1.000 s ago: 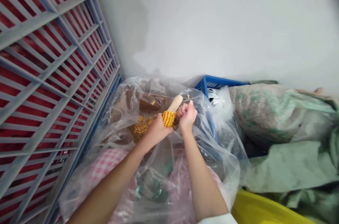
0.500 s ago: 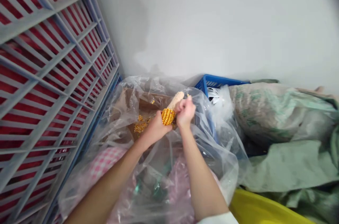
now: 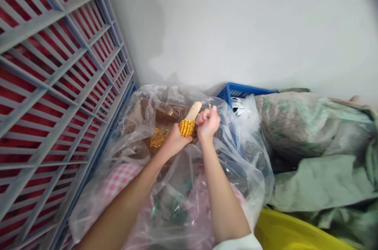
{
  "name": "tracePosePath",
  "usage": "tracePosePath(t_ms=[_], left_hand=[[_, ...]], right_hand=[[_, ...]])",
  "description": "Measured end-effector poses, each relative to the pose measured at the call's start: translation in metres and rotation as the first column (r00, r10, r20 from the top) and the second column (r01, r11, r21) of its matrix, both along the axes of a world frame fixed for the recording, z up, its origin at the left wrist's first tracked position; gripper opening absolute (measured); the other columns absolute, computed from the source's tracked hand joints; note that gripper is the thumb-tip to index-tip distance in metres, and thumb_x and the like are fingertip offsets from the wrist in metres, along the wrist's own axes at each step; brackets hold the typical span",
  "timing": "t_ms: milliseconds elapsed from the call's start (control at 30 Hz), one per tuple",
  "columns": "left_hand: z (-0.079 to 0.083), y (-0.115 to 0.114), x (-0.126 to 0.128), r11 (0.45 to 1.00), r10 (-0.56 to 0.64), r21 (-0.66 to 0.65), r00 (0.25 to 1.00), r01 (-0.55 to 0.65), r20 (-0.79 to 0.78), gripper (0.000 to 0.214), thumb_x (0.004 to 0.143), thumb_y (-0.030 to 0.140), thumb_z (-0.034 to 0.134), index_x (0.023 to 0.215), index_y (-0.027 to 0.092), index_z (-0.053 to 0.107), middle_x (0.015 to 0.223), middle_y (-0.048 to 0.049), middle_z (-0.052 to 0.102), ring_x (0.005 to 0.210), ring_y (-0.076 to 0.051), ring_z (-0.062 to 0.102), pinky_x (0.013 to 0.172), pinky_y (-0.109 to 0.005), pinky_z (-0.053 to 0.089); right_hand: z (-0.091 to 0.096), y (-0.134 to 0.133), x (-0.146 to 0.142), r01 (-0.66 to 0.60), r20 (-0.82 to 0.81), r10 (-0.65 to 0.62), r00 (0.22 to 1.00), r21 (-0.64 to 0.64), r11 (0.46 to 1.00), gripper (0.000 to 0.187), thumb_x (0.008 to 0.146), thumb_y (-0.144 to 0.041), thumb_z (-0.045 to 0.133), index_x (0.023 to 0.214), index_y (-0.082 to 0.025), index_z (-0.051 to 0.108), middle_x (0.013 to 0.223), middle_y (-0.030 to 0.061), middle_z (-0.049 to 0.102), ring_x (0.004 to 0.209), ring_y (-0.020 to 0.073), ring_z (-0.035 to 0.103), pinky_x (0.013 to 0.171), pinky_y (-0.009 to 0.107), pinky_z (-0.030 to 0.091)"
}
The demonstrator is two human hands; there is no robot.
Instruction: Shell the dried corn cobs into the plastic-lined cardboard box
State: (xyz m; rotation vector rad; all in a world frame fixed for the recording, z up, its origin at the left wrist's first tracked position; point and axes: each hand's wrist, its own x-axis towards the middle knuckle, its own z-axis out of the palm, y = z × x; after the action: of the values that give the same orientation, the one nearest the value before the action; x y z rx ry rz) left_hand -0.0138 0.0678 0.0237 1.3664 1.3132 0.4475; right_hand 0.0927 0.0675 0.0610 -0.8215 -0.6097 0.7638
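My left hand (image 3: 174, 143) is wrapped round the lower end of a corn cob (image 3: 189, 119), which points up and to the right. Its upper half is bare and pale, its lower part still carries yellow kernels. My right hand (image 3: 208, 123) is closed in a fist right beside the cob, touching it at the bare part. Both hands hover over a clear plastic bag (image 3: 141, 124) that lines a brown box, with loose kernels (image 3: 158, 139) lying inside.
A grey slatted rack (image 3: 53, 84) with red behind it rises on the left. A blue crate (image 3: 236, 92) stands behind the bag against the white wall. Greenish woven sacks (image 3: 310, 132) lie on the right, a yellow tub rim (image 3: 283, 234) below them.
My right hand slid in against the cob and back a little to its right. The left hand kept its hold on the cob, barely shifting.
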Motion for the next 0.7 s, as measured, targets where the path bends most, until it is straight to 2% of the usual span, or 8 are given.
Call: tracePosePath(t_ms=[100, 200, 267, 333, 433, 500, 600, 700], left_hand=[[-0.003, 0.000, 0.000, 0.999, 0.003, 0.048, 0.997, 0.001, -0.076, 0.039, 0.059, 0.030, 0.062, 0.086, 0.018, 0.037, 0.078, -0.0019, 0.052, 0.066, -0.014, 0.053, 0.053, -0.024, 0.036], [-0.004, 0.001, 0.000, 1.000, 0.010, 0.007, 0.998, -0.010, -0.056, 0.041, 0.060, 0.033, 0.062, 0.085, 0.019, 0.034, 0.074, 0.0001, 0.050, 0.053, -0.011, 0.050, 0.044, -0.022, 0.033], [-0.004, 0.002, 0.001, 1.000, 0.023, -0.017, 0.999, -0.024, -0.031, 0.040, 0.061, 0.034, 0.062, 0.084, 0.020, 0.032, 0.072, 0.0014, 0.049, 0.048, -0.009, 0.047, 0.042, -0.021, 0.032], [-0.003, 0.003, 0.001, 0.999, 0.036, 0.000, 0.999, -0.036, -0.030, 0.041, 0.060, 0.034, 0.063, 0.083, 0.020, 0.032, 0.072, 0.0019, 0.049, 0.048, -0.008, 0.046, 0.042, -0.020, 0.032], [0.001, 0.003, 0.001, 0.998, 0.058, 0.003, 0.998, -0.058, -0.040, 0.041, 0.059, 0.030, 0.065, 0.082, 0.020, 0.033, 0.069, 0.0024, 0.048, 0.049, -0.008, 0.046, 0.041, -0.020, 0.032], [0.005, 0.003, 0.000, 0.996, 0.069, -0.066, 0.997, -0.067, 0.026, 0.039, 0.061, 0.030, 0.064, 0.084, 0.020, 0.034, 0.068, 0.0030, 0.047, 0.046, -0.008, 0.045, 0.040, -0.020, 0.032], [0.016, 0.004, -0.003, 0.983, 0.085, -0.176, 0.968, -0.043, 0.235, 0.039, 0.062, 0.029, 0.064, 0.086, 0.019, 0.035, 0.069, 0.0039, 0.047, 0.044, -0.006, 0.043, 0.040, -0.019, 0.033], [0.027, 0.005, -0.008, 0.968, 0.063, -0.241, 0.877, 0.062, 0.476, 0.038, 0.063, 0.027, 0.064, 0.090, 0.019, 0.038, 0.070, 0.0034, 0.049, 0.046, -0.006, 0.046, 0.042, -0.019, 0.035]], right_hand=[[0.000, -0.001, 0.000, 0.034, -0.033, -0.031, 0.999, 0.072, 0.997, 0.053, 0.078, -0.054, 0.035, 0.039, -0.020, 0.021, 0.036, -0.0075, 0.016, 0.031, 0.0048, 0.018, 0.034, 0.020, 0.016], [-0.001, -0.002, -0.003, 0.011, -0.001, -0.011, 1.000, -0.014, 1.000, 0.052, 0.077, -0.051, 0.039, 0.039, -0.020, 0.022, 0.035, -0.0078, 0.016, 0.031, 0.0041, 0.015, 0.033, 0.020, 0.012], [0.000, -0.002, -0.006, 0.029, -0.004, -0.029, 1.000, -0.006, 1.000, 0.052, 0.078, -0.052, 0.036, 0.040, -0.020, 0.020, 0.035, -0.0077, 0.015, 0.031, 0.0044, 0.015, 0.034, 0.020, 0.013], [0.000, -0.001, -0.009, 0.060, 0.038, -0.061, 0.997, 0.014, 0.998, 0.053, 0.079, -0.055, 0.031, 0.040, -0.020, 0.019, 0.036, -0.0072, 0.015, 0.032, 0.0049, 0.017, 0.035, 0.020, 0.017], [0.000, 0.003, -0.006, 0.076, 0.086, -0.068, 0.994, -0.094, 0.993, 0.054, 0.076, -0.057, 0.033, 0.040, -0.020, 0.019, 0.035, -0.0075, 0.016, 0.032, 0.0044, 0.016, 0.034, 0.020, 0.013], [0.001, 0.003, 0.003, 0.095, 0.041, -0.091, 0.995, -0.113, 0.989, 0.053, 0.077, -0.057, 0.032, 0.041, -0.020, 0.019, 0.035, -0.0079, 0.014, 0.032, 0.0043, 0.014, 0.033, 0.019, 0.012], [0.007, -0.004, 0.023, 0.220, 0.014, -0.220, 0.975, -0.100, 0.970, 0.052, 0.079, -0.057, 0.030, 0.045, -0.019, 0.019, 0.038, -0.0086, 0.014, 0.033, 0.0039, 0.013, 0.033, 0.017, 0.013], [0.009, -0.014, 0.035, 0.209, 0.077, -0.195, 0.978, -0.296, 0.932, 0.047, 0.074, -0.061, 0.038, 0.054, -0.018, 0.034, 0.041, -0.0100, 0.020, 0.033, 0.0030, 0.012, 0.032, 0.017, 0.009]])
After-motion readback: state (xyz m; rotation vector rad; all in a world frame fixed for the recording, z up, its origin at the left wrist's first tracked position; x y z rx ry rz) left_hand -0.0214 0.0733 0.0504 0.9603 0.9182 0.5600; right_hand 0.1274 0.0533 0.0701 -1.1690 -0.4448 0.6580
